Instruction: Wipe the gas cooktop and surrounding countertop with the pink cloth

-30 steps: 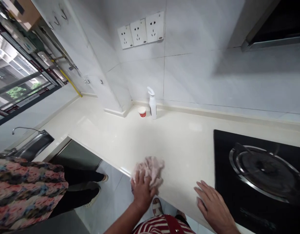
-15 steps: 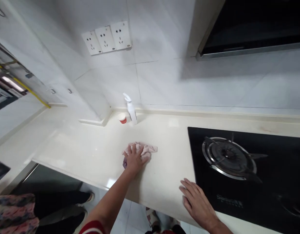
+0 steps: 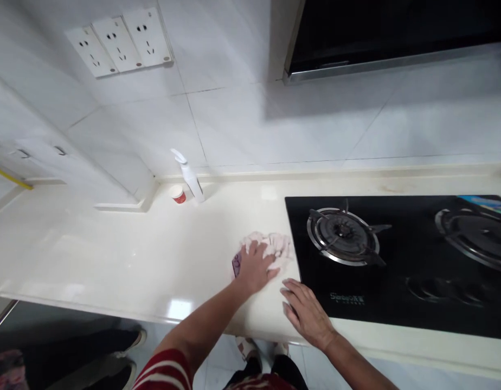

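Note:
My left hand (image 3: pixel 256 266) presses down on a crumpled pale pink cloth (image 3: pixel 281 246), its fingers bent into the fabric. A purple patterned part of the cloth shows beside the wrist. It lies on the cream countertop (image 3: pixel 153 244), close to the left edge of the black gas stove (image 3: pixel 392 287). My right hand (image 3: pixel 307 311) rests with fingers stretched out at the stove's front left corner, holding nothing.
A white spray bottle (image 3: pixel 191 181) and a small red-and-white cup (image 3: pixel 178 194) stand near the wall. Wall sockets (image 3: pixel 120 43) are above them, and a dark range hood (image 3: pixel 389 32) overhangs the stove. Another person's legs (image 3: pixel 83 346) show at lower left.
My left hand has slid the cloth rightward, nearer the stove. The view has shifted right, showing more of the stove. My right hand stays stretched out by the stove's edge.

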The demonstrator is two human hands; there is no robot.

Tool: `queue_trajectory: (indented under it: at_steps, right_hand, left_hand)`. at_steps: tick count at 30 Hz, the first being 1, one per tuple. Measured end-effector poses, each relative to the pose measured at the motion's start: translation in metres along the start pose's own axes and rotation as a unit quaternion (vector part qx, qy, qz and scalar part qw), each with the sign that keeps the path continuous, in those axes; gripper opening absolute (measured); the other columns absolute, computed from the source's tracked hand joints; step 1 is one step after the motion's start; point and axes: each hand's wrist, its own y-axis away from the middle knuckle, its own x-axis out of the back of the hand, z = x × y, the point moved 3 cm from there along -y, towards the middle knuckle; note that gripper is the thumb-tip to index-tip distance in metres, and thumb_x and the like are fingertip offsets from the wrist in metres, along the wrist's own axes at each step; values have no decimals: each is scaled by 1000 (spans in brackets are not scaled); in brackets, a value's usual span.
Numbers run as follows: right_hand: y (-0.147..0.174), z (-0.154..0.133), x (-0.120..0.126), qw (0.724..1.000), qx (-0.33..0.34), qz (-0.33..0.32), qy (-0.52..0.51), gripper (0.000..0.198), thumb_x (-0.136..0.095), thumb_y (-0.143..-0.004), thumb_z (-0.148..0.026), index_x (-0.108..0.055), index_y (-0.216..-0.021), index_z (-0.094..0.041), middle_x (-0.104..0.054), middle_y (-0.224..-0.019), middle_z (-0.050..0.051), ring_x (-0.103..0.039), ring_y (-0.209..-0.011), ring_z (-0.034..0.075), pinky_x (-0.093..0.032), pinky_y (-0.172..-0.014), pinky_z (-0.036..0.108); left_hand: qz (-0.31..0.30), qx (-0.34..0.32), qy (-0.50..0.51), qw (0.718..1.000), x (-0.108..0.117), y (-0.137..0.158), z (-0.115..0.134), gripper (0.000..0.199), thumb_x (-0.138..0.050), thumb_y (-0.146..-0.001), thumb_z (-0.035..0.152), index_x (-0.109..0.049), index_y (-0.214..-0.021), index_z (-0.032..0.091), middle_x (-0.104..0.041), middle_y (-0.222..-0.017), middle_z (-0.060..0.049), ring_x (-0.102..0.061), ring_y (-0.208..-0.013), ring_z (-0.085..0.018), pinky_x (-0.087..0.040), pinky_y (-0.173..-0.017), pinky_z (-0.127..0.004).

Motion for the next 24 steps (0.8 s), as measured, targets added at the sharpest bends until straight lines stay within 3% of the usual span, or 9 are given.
queue_trajectory:
  at_steps: [2,4,7,9,13,16,20,24]
  right_hand:
    - [0,-1,1,1000,-10,1,1,24,-51,-94,-23,-65,-113,-17,-63,-125,13,-51,-128,26,-40,-110,47]
    - [-1,-2,2,1000,-12,-2,-2,23,-49,-95,-23,-65,-111,-18,-64,-124,12,-51,-128,26,-38,-111,49]
    - [-3,-4,3,1000,-16,-10,-2,24,-49,-95,-24,-65,-111,-17,-63,-127,13,-49,-130,26,-37,-112,49]
    - [-5,-4,3,1000,-16,-19,3,24,-51,-95,-24,-65,-112,-16,-61,-130,14,-48,-131,27,-38,-112,49]
    - [-7,-6,1,999,-7,-30,13,27,-51,-95,-24,-64,-117,-17,-61,-131,14,-47,-134,28,-38,-114,50]
    - [-8,-6,0,1000,-3,-25,18,28,-51,-95,-24,-64,-118,-17,-61,-131,13,-47,-134,28,-38,-114,50]
    - [-8,-6,0,1000,-5,-13,16,27,-50,-95,-24,-63,-118,-17,-62,-129,13,-48,-132,28,-39,-114,51]
    - [-7,-3,4,1000,-14,9,17,27,-50,-95,-24,-61,-118,-16,-61,-129,13,-46,-134,27,-36,-116,52]
  left_hand:
    - [-5,-31,4,1000,1,48,17,39,-50,-92,58,-65,-117,32,-50,-148,-4,-38,-137,-35,-35,-105,-62]
    - [-10,-49,7,999,9,93,17,40,-50,-91,60,-65,-116,33,-51,-147,-3,-39,-136,-35,-36,-104,-61]
    - [-9,20,-15,1000,28,134,-17,40,-57,-87,60,-67,-115,33,-55,-144,-4,-41,-135,-36,-35,-105,-59]
    - [-4,100,-50,994,40,138,-50,37,-58,-89,52,-66,-119,32,-54,-145,-6,-40,-137,-36,-33,-107,-60]
    - [11,219,-85,972,54,99,-99,39,-51,-93,47,-63,-126,31,-48,-151,-8,-34,-142,-36,-30,-109,-62]
    - [23,267,-56,962,50,44,-109,45,-48,-94,48,-58,-134,31,-41,-156,-10,-26,-144,-38,-25,-109,-67]
    - [9,226,-11,974,27,-38,-82,53,-45,-95,51,-46,-146,34,-35,-159,-10,-22,-145,-41,-22,-108,-72]
    - [-53,110,41,992,-6,-91,-24,49,-53,-90,57,-58,-136,40,-38,-158,-6,-24,-145,-42,-21,-109,-71]
